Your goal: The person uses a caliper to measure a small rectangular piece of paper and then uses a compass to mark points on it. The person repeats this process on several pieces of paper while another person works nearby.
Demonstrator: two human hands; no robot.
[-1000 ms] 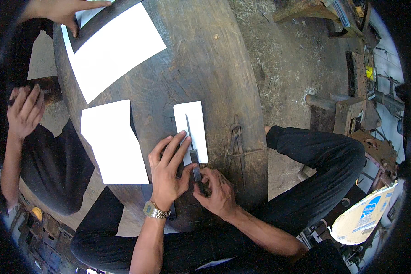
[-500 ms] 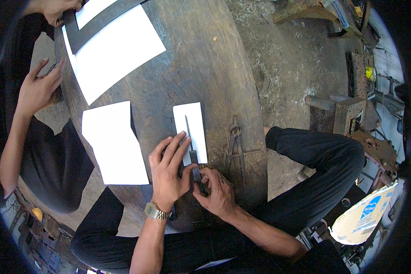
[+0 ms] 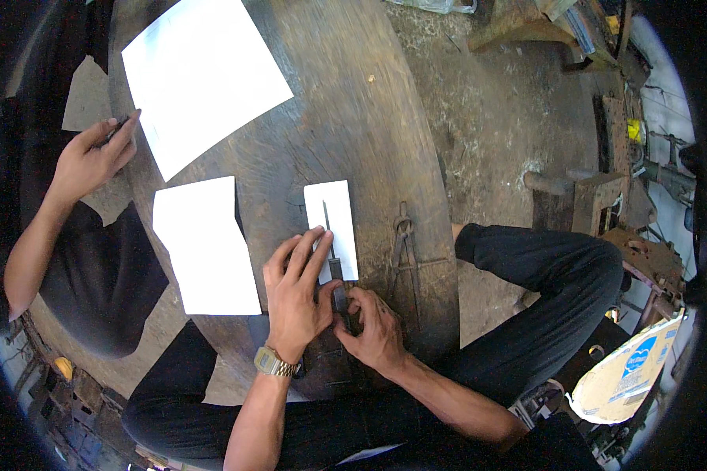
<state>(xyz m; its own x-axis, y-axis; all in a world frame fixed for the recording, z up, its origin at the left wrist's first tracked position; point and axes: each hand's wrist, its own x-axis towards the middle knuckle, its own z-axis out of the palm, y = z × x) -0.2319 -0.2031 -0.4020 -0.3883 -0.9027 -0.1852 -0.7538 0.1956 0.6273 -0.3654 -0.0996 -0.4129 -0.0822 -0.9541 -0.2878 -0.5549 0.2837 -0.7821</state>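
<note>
A narrow white slip of paper (image 3: 342,208) lies on the wooden table in front of me, with a thin dark rod (image 3: 327,220) over it. This rod runs into a thicker dark metal bar (image 3: 336,271), pointing toward me. My left hand (image 3: 297,290) rests with fingers stretched over the slip's left side, fingertips beside the rod and thumb against the bar. My right hand (image 3: 373,330) is curled at the bar's near end, thumb and fingers about it. What lies under the right fingers is partly hidden.
A metal divider (image 3: 404,235) lies right of the slip. A creased white sheet (image 3: 204,247) lies to the left, a larger sheet (image 3: 204,78) beyond it. Another person's hand (image 3: 94,157) is at the large sheet's edge, holding something small and dark. Metal tools stand far right.
The dark flat L-shaped piece has left the large sheet and the view, with the hand that held it. The other person's lower hand has moved right to the sheet. My hands stay nearly still.
</note>
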